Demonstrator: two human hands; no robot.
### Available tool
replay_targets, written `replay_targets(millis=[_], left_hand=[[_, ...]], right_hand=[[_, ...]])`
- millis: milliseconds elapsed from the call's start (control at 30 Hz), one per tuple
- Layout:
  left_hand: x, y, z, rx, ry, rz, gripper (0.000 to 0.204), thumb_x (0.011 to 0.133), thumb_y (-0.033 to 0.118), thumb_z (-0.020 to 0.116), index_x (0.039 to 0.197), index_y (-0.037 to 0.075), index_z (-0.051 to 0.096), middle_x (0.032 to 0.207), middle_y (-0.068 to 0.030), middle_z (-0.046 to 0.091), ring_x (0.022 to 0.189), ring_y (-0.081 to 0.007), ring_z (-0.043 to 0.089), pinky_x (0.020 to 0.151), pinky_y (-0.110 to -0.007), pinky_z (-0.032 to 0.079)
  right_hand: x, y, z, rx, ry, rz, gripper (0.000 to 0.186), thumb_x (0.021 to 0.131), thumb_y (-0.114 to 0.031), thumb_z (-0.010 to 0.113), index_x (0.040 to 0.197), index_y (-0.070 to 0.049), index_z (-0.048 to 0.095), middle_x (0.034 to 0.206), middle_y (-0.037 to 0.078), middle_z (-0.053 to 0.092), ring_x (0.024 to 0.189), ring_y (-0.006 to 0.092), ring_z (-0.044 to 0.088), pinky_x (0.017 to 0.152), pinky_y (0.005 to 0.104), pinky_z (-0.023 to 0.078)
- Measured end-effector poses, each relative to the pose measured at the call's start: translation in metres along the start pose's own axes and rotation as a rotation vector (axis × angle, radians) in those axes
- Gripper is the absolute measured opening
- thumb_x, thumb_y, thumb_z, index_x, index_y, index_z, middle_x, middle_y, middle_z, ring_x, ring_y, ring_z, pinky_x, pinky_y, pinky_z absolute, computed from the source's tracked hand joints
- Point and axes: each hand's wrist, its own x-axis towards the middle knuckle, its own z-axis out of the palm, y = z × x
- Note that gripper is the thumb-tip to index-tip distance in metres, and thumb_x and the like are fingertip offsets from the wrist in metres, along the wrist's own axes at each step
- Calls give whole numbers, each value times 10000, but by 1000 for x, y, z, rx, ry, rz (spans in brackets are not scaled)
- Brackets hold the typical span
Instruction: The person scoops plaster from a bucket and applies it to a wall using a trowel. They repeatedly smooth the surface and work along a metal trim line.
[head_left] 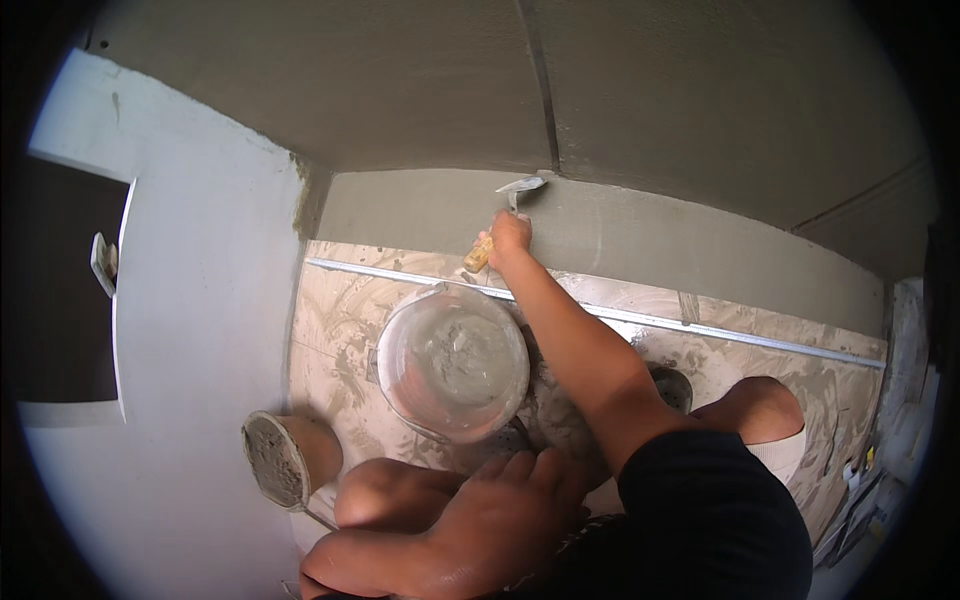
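Note:
My right hand (pixel 511 235) reaches forward, wrapped round the wooden handle of a trowel (pixel 521 185). The trowel's metal blade is at the light grey plastered strip (pixel 420 207) along the foot of the wall; whether it touches cannot be made out. My left hand (pixel 510 505) lies low by my bent legs, fingers laid out and holding nothing visible. Between my legs and the wall stands a large pale bucket (pixel 400 405), with wet grey mortar (pixel 470 350) in it. At the left, a smaller bucket (pixel 318 450) stands tilted toward the side wall, grey mortar inside.
A long metal straightedge (pixel 740 332) lies across the mortar-smeared floor (pixel 335 340), parallel to the dark grey wall (pixel 420 90). That wall has a vertical groove. The pale side wall (pixel 210 280) has a dark opening. Assorted items (pixel 865 490) lie at the far right.

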Motion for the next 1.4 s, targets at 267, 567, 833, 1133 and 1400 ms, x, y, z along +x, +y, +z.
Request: replay_targets(millis=[267, 567, 833, 1133, 1400], left_hand=[[17, -7, -28, 1, -257, -89, 382, 971, 350, 631, 1142, 8, 634, 1028, -163, 617, 954, -336, 673, 824, -435, 556], [27, -11, -32, 33, -326, -153, 438, 971, 389, 649, 1277, 76, 623, 1114, -143, 639, 1004, -362, 705, 823, -432, 596], [30, -13, -31, 4, -338, -157, 440, 967, 369, 663, 1281, 66, 615, 1090, -152, 633, 985, -362, 710, 814, -425, 600], [28, -15, -30, 19, -318, -143, 434, 967, 364, 664, 1279, 65, 623, 1090, -152, 633, 964, -361, 714, 800, -425, 604], [28, -13, -31, 9, -315, -150, 428, 969, 358, 661, 1272, 57, 625, 1075, -154, 631, 976, -368, 706, 806, -429, 595]], right_hand=[[18, 16, 27, 293, 51, 69, 426, 943, -73, 503, 1338, -143, 360, 1219, 157, 442, 946, 341, 516, 696, 548, 516], [31, 0, 23, 352, 0, 70, 332, 942, -75, 496, 1256, -97, 389, 1146, 175, 448, 889, 322, 521, 699, 532, 527], [38, -9, 20, 402, 10, 74, 298, 952, -72, 509, 1232, -47, 411, 1122, 189, 449, 903, 323, 526, 723, 538, 538], [48, -17, 23, 340, 34, 67, 417, 986, -71, 504, 1386, -2, 406, 1274, 224, 430, 1033, 379, 555, 788, 563, 543], [38, -19, 28, 266, -41, 127, 459, 977, -50, 545, 1411, -44, 394, 1323, 211, 420, 1078, 393, 543, 808, 593, 550]])
